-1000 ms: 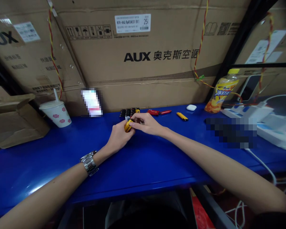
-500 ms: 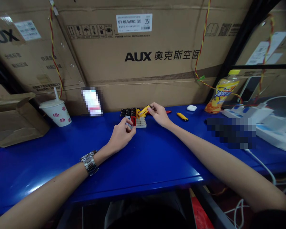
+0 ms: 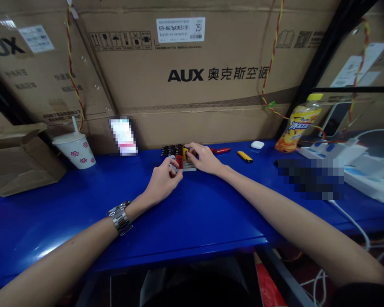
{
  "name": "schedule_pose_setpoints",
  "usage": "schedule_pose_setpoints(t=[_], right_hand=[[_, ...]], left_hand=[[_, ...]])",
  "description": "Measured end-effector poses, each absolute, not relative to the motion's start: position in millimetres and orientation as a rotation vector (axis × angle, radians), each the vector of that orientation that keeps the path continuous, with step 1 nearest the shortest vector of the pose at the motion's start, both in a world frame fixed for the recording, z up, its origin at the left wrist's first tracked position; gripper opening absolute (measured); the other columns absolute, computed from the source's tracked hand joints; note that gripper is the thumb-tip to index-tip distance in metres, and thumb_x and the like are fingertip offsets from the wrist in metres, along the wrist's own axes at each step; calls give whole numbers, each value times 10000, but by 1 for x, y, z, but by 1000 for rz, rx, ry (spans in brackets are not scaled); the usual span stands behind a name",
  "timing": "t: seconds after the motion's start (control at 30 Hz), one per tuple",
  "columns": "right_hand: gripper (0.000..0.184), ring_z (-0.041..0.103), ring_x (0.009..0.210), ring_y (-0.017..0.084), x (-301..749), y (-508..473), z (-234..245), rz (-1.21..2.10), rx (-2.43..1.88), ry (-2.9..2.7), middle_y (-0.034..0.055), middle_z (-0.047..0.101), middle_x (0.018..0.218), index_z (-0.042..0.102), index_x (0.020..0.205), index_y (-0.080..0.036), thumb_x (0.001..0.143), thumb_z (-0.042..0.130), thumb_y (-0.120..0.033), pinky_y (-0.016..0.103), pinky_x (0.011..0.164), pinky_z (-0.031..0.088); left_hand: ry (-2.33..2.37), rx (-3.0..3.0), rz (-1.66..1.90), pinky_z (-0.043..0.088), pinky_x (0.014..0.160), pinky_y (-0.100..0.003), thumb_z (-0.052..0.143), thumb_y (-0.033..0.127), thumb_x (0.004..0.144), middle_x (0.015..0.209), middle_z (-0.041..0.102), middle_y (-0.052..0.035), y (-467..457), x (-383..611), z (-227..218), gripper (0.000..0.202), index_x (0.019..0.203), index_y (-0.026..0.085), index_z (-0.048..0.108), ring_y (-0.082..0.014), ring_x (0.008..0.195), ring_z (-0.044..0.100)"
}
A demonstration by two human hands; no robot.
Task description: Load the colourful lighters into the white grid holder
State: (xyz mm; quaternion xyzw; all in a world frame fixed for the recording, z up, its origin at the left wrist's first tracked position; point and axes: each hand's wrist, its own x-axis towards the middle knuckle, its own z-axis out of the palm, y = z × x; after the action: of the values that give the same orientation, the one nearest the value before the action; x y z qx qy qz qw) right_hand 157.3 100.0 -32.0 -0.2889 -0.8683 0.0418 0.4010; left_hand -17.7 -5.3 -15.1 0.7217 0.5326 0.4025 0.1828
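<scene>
A small light grey tray [image 3: 190, 169] with square compartments stands on the blue table, near the cardboard at the back. Several lighters stand upright in it, with black tops [image 3: 170, 150] showing in the rear rows and a red lighter [image 3: 179, 161] at the front. My left hand [image 3: 164, 179] is closed at the tray's front left edge, its thumb and forefinger gripping there beside the red lighter. Over the right part of the tray is my right hand [image 3: 205, 159], its fingers on an upright yellow lighter [image 3: 184, 153] among the compartments. Its fingers partly cover the tray.
To the right lie a red lighter [image 3: 222, 150], a yellow lighter [image 3: 245, 156] and a white earbud case [image 3: 257, 145]. A drink bottle [image 3: 299, 123], a power strip [image 3: 368, 175] and cables are farther right. A paper cup [image 3: 78, 151] and a phone [image 3: 124, 136] stand left.
My right hand has moved left and down onto the tray, turning the tilted yellow lighter upright among the compartments. My left hand has stayed in place.
</scene>
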Motion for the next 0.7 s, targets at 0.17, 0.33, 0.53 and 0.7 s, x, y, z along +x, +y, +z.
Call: schedule_pose_setpoints(t=[0.17,0.33,0.53,0.7], right_hand=[[444,558,894,212,162,107,-34,31,-880,-2149,100,634,986,472,1315,-155,882,372,-155,370,832,440],[419,432,1070,330,172,114,-40,-195,-1307,-2309,168,530,1201,574,1282,-242,899,404,-217,473,838,389],[289,413,1069,355,178,113,-39,-200,-1354,-2402,182,540,1182,685,1064,-189,886,518,-343,478,829,368],[188,536,882,250,186,118,-29,-16,-1249,-2270,133,643,981,623,958,-159,882,513,-291,389,754,404]], left_hand=[[1504,2043,1138,354,521,-234,539,262,776,481,506,83,-5,-19,-16,115,830,198,459,-90,440,436],[1515,2044,1107,353,519,-239,530,262,782,479,523,76,-6,-19,-15,107,827,201,455,-96,442,441],[1506,2061,1093,350,511,-237,529,263,784,482,516,77,-6,-18,-14,106,828,200,457,-97,441,443],[1485,2085,1113,352,515,-240,521,246,795,487,532,73,-6,-19,-15,84,828,200,459,-97,438,443]])
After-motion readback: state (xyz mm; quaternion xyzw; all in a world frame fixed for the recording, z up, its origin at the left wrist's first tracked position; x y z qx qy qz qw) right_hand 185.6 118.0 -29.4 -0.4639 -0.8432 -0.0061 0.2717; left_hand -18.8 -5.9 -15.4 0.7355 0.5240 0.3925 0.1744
